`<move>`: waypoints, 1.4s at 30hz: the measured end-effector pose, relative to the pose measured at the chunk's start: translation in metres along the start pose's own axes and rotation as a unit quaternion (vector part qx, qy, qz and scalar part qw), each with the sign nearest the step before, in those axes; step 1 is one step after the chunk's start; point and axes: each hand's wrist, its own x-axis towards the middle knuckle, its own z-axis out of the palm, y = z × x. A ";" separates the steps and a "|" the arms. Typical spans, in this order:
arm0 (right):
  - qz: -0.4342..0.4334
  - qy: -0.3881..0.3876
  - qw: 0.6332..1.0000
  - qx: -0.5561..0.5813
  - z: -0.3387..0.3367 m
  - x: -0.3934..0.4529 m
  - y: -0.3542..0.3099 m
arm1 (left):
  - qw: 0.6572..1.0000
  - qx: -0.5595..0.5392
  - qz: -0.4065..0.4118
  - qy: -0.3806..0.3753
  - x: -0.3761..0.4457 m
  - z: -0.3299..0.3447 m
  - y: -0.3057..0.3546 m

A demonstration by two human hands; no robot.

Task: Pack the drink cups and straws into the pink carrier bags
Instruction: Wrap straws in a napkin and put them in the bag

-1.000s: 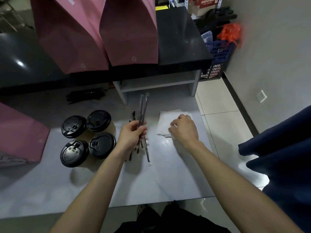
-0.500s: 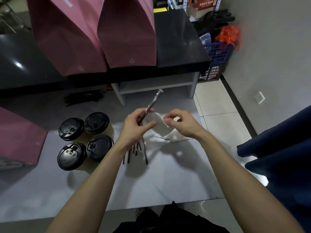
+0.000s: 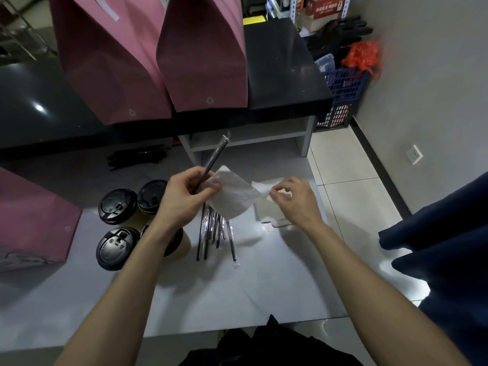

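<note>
my left hand [image 3: 184,196] grips one wrapped straw [image 3: 215,158] plus a corner of a white napkin [image 3: 232,196], fingers curled round both; straw's long axis runs up and away to the right, tip pointing toward the black counter [image 3: 280,75]; my right hand [image 3: 293,199] pinches the napkin's other end, just above the napkin stack [image 3: 272,210] on the grey table [image 3: 264,286], so the napkin spans between both hands, held off the table; coming move, as I judge it, is getting straw and napkin into a bag [image 3: 203,54]: nearest open candidates are the two pink bags upright on the counter, straight ahead and above my left hand, well apart from it, and the straw already points roughly that way, so left hand is the nearer one to carry it; bag mouths are out of frame so I can't tell what's in them; a third pink bag [image 3: 31,220] sits at the left table edge, beside the cups; counts: three pink bags, four lidded cups [image 3: 117,206] in a two-by-two cluster left of my left forearm, one partly hidden under it; loose straws [image 3: 214,233] lie on the table below my left hand, long axes toward me, about five or six, overlap makes it unsure; cups not yet packed
</note>
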 end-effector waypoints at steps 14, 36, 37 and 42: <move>0.029 -0.181 0.895 0.408 -0.035 0.002 -0.103 | 0.999 -0.039 0.005 0.030 0.019 0.001 0.025; 0.087 0.053 0.948 0.300 -0.007 -0.005 -0.079 | 0.988 -0.063 -0.129 0.060 0.009 0.057 0.000; 0.084 0.046 0.946 0.308 -0.006 -0.006 -0.081 | 0.988 -0.066 -0.126 0.060 0.008 0.060 0.000; 0.082 0.041 0.933 0.349 -0.008 -0.012 -0.089 | 0.988 -0.074 -0.113 0.069 0.007 0.068 0.007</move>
